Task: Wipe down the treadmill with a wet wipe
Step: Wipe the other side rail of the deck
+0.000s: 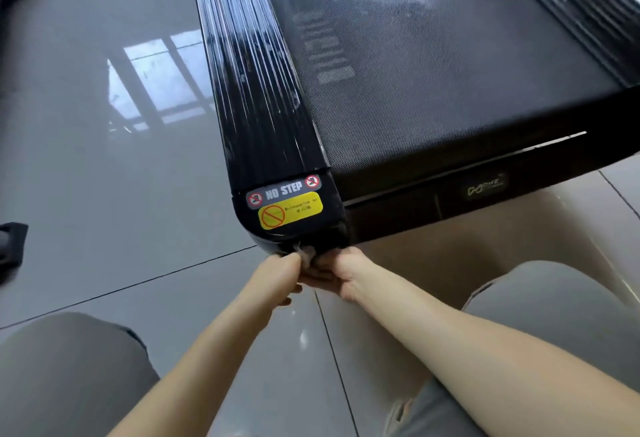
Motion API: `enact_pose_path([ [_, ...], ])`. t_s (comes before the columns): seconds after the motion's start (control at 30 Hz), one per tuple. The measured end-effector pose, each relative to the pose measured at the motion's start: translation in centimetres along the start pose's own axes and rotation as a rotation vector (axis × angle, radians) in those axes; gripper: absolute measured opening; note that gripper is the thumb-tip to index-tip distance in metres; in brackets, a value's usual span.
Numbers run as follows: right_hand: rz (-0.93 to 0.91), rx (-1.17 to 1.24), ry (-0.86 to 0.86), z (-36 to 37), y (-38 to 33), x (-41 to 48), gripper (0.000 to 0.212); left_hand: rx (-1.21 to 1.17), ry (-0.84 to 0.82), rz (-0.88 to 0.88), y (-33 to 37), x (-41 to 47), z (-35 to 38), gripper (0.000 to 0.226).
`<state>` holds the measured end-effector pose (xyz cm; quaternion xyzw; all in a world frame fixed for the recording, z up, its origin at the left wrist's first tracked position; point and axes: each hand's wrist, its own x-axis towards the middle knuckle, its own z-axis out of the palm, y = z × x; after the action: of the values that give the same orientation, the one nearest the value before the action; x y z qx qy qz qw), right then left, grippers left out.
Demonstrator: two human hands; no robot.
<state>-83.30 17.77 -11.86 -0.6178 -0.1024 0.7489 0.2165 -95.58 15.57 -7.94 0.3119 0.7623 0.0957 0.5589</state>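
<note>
Over glossy grey tiles [104, 194], left hand [280, 272] and right hand [341, 272] pinch wipe [306, 256] at treadmill [270, 118].

Glossy grey tiled floor [86, 177] carries the black treadmill [415, 90] and a dark object [12, 242]

Glossy ridged treadmill side rail [256, 90]: black, lengthwise stripes.
Woven running belt [433, 83]: dark grey, fine dotted mesh.
"NO STEP" sticker [284, 190]: grey, white letters, red-ringed signs.
Rectangular warning sticker [304, 206]: yellow, red barred circle.
Crumpled wet wipe [306, 258]: white.
Polished floor tiles [104, 177]: grey, dark joints.
</note>
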Motion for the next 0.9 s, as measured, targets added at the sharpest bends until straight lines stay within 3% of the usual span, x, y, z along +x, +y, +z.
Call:
enact_pose_path([
  [0.07,0.014,0.093,0.12,-1.0,0.0,1.2,0.017,0.184,0.028,0.112,0.2,-0.5,-1.7,0.028],
  [0.2,0.01,0.278,0.494,-5.4,-1.2,3.2,0.033,0.658,0.303,0.619,0.9,-2.5,-3.1,0.042],
  [0.3,-0.052,0.444,0.544,-5.0,-2.7,0.8,0.038,0.866,0.518,1.127,2.6,-3.0,-3.0,0.033],
  [0.37,-0.091,0.551,0.494,-2.6,-3.3,-1.1,0.034,0.938,0.515,1.364,4.2,-1.7,-3.0,0.025],
  [0.47,-0.111,0.664,0.306,0.4,-3.5,-2.7,0.055,1.165,0.41,1.414,6.0,0.4,-2.5,0.052],
  [0.57,-0.131,0.74,0.236,0.2,-3.8,-3.7,0.082,1.179,0.371,1.449,6.3,1.6,-2.2,0.053],
  [0.8,-0.435,0.903,0.658,-6.0,-6.1,-3.0,0.079,1.037,0.33,1.517,6.4,2.5,-2.4,0.044],
  [0.9,-0.385,0.918,0.574,-3.9,-3.9,-0.6,0.092,1.045,0.332,1.51,6.2,2.8,-2.7,0.043],
])
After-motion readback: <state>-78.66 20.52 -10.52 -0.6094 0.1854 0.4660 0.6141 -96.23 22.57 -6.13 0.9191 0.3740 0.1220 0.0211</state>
